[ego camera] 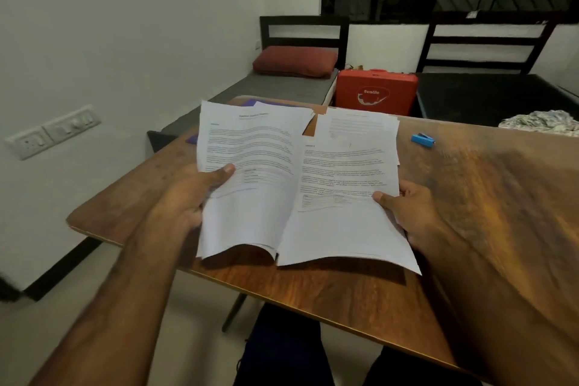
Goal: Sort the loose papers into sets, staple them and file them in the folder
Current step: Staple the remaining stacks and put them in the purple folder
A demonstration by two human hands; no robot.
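I hold a stack of printed white papers above the wooden table (pixel 470 197), spread apart like an open book. My left hand (pixel 188 197) grips the left part of the papers (pixel 247 172), thumb on top. My right hand (pixel 407 213) grips the right part of the papers (pixel 344 197) at its right edge, thumb on the page. More loose sheets (pixel 360 125) lie on the table behind them. A purple folder (pixel 266 102) peeks out at the table's far edge. A small blue stapler (pixel 423 138) lies to the right of the papers.
A red case (pixel 376 91) stands beyond the table between two beds. The left bed carries a red pillow (pixel 294 61). Crumpled cloth (pixel 542 124) sits at the table's far right. A wall with a switch plate (pixel 53 131) is on the left.
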